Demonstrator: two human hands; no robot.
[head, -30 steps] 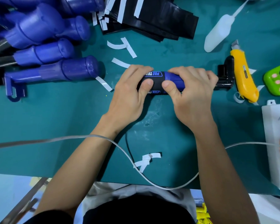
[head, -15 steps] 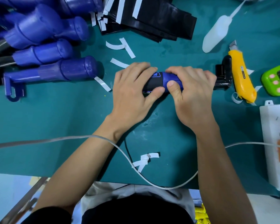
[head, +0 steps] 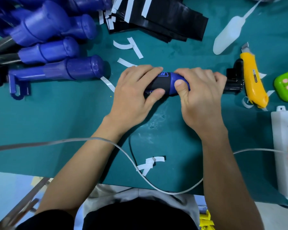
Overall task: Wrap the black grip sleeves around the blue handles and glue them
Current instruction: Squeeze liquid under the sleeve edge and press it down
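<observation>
Teal desk (head: pixel 56 122) viewed from above. At mid-desk, lying crosswise: blue handle (head: pixel 178 80) with black grip sleeve (head: pixel 160 83) round its middle. Left hand (head: pixel 133 93) curled over the sleeve, thumb pressing its near side. Right hand (head: pixel 201 97) curled round the bare blue portion, thumb beside the sleeve's edge, next to the black tool head (head: pixel 234 78).

Handle judged rigid and fairly light. Sleeve judged thin, pliable and smooth, so liable to spring open at the seam until glued. Best gripped on the blue part, with thumb pressure kept on the overlap.

Toward far right corner: white squeeze bottle (head: pixel 228 35), long nozzle, contents not discernible. At far edge: stack of black sleeves (head: pixel 165 19). At far left corner: heap of bare blue handles (head: pixel 45 47).
</observation>
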